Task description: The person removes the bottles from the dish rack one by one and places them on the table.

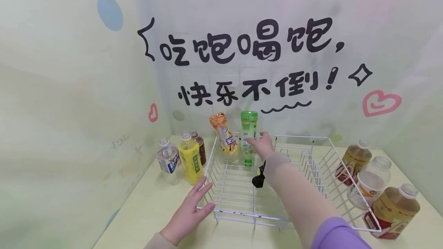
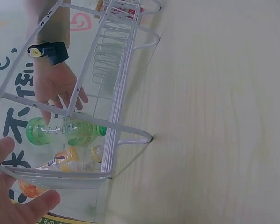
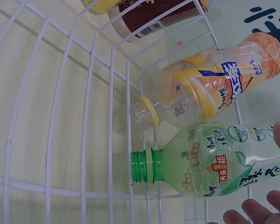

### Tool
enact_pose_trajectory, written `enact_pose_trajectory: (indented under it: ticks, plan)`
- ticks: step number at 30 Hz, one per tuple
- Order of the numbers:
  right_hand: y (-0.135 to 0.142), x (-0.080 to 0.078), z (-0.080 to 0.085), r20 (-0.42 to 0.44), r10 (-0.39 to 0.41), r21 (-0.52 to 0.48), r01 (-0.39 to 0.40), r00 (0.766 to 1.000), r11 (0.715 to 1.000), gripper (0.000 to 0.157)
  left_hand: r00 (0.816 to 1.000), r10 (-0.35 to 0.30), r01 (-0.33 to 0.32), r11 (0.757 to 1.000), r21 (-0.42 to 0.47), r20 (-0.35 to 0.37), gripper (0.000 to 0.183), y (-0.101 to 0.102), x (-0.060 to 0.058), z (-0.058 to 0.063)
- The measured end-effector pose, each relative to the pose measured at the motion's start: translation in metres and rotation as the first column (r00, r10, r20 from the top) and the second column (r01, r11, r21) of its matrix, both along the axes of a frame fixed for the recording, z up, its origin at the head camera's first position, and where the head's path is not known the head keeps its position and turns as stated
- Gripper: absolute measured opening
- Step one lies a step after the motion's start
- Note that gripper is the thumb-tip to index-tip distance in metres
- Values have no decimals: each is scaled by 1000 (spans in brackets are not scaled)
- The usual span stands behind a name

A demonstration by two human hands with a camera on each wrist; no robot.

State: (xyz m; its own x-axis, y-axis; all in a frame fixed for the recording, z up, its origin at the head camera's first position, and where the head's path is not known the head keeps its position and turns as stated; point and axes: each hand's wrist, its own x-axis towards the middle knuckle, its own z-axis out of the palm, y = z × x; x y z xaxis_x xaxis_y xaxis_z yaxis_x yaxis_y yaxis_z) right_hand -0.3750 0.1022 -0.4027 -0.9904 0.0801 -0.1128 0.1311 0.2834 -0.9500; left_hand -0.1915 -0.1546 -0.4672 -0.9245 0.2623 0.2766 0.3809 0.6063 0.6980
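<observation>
A white wire dish rack [image 1: 255,215] stands on the table. In its back left part an empty green tea bottle [image 1: 248,126] is upside down, its green neck [image 3: 154,165] down among the wires. Left of it an orange-labelled tea bottle [image 1: 226,137] leans, also neck down. My right hand [image 1: 264,146] is beside the green bottle, thumb close at its side and fingers loosely extended. In the left wrist view these fingers [image 2: 60,86] are spread and not wrapped round it. My left hand [image 1: 188,212] has its fingers spread at the rack's near left corner.
Left of the rack stand a clear bottle [image 1: 168,162], a yellow-labelled bottle [image 1: 191,160] and a dark brown-labelled bottle [image 1: 200,147]. On the right are two brown-labelled bottles [image 1: 394,206] and a clear wide-mouthed jar [image 1: 372,181]. Printed walls [image 1: 225,7] close off the table's back and sides.
</observation>
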Motion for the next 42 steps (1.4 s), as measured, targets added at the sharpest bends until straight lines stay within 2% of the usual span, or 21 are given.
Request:
enact_pose_trajectory:
  ticks: [9, 15, 24, 35, 42]
  plan:
    - [-8, -8, -16, 33, -38, -88, 41, 999, 995, 82, 1000, -9, 9, 1000, 7, -3, 57, 1, 0, -2]
    - [-9, -9, -24, 54, -55, -70, 59, 997, 996, 77, 1000, -14, 14, 999, -29, -25, 56, 3, 3, -2]
    - [-8, -10, -31, 24, -47, -16, 47, 999, 999, 77, 993, 29, -45, 989, -141, -114, 54, 5, 5, -2]
    - [-6, -9, -27, 13, -29, -14, 29, 1000, 999, 81, 985, 37, -75, 972, -225, -168, 52, 4, 4, 3]
    - [-2, -10, -19, -30, -3, -30, 2, 1000, 1000, 83, 977, 58, -106, 967, -230, -206, 52, 1, 2, 2]
